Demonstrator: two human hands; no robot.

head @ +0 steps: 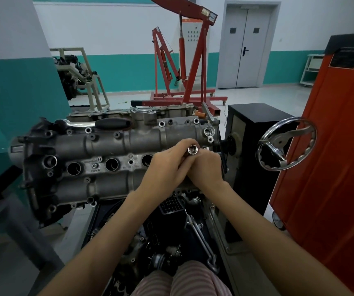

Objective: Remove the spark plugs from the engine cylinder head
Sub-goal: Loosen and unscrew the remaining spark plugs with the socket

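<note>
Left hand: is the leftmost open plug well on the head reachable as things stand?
Probably yes. The left hand grips the socket nearby, and nothing covers the leftmost well.

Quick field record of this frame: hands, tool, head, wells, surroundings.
left hand: curled round the socket tool from the left
right hand: curled round the same tool from the right, touching the left
socket tool: chrome, open end facing the camera, rest hidden in the grip
cylinder head: grey casting on a stand, lying across the view
plug wells: two open round wells, a third partly behind the left hand; plugs not visible
handwheel: chrome, right of the head
engine crane: red, behind
cabinet: orange, far right
</note>
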